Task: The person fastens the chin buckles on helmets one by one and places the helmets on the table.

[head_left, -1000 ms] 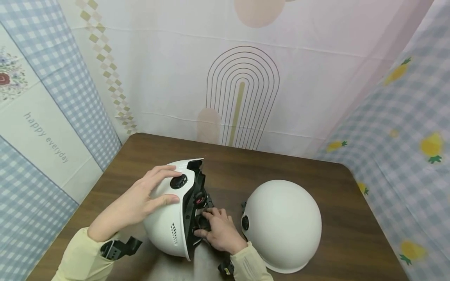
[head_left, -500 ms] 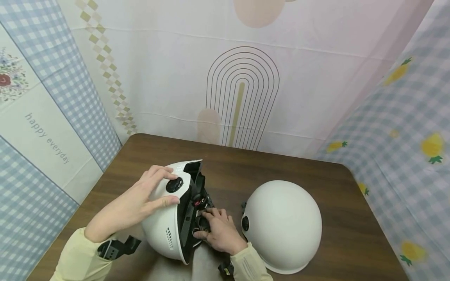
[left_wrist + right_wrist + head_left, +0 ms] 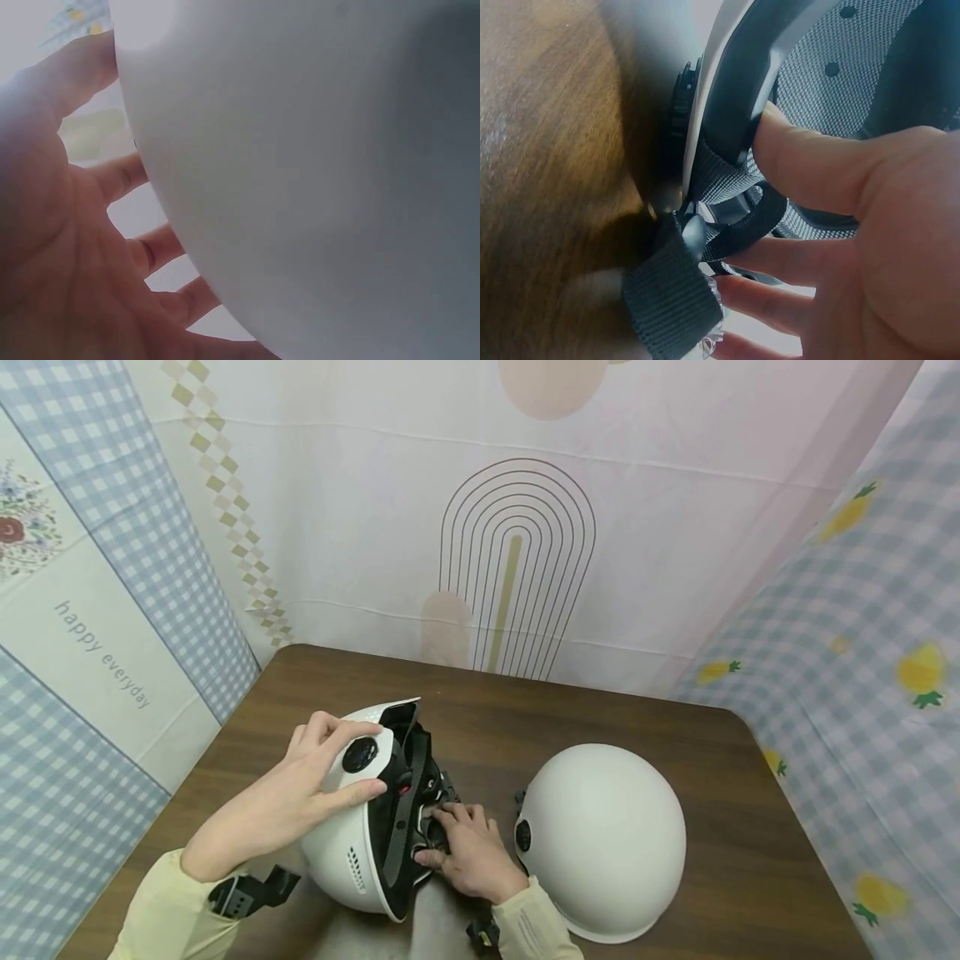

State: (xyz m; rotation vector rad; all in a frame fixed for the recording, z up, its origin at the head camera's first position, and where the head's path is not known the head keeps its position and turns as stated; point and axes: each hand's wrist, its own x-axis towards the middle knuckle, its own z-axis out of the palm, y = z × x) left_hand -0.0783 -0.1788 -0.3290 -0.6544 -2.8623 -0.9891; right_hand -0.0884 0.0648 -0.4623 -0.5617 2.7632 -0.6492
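1. The helmet [image 3: 333, 852] is in the near left part of the table [image 3: 750, 835], tilted on its side with its dark opening turned toward the right hand [image 3: 474, 853]; a grey cloth surface [image 3: 442, 922] shows below it

2. The left hand [image 3: 309, 781] holds the white shell from above and the left, fingers spread and curving over it; the forefinger lies at the upper edge of a round black disc [image 3: 360, 755] and the thumb rests below the disc; the left wrist view shows gaps between these fingers

3. The right hand grips at the opening: its thumb [image 3: 810, 161] presses the inner side of the black rim [image 3: 742, 82], beside the grey mesh lining [image 3: 825, 45], and its other fingers, slightly apart, reach behind a black strap [image 3: 671, 300]; what their tips pinch is hidden

4. The second helmet [image 3: 603, 835], white too, sits dome up just right of the right hand, with a black disc on its left side

5. Each wrist, in a pale yellow sleeve [image 3: 176, 902], wears a small black camera [image 3: 238, 897]

6. Behind the table hangs a white cloth [image 3: 352, 527] with an arch pattern; checked cloths [image 3: 847, 693] hang at both sides
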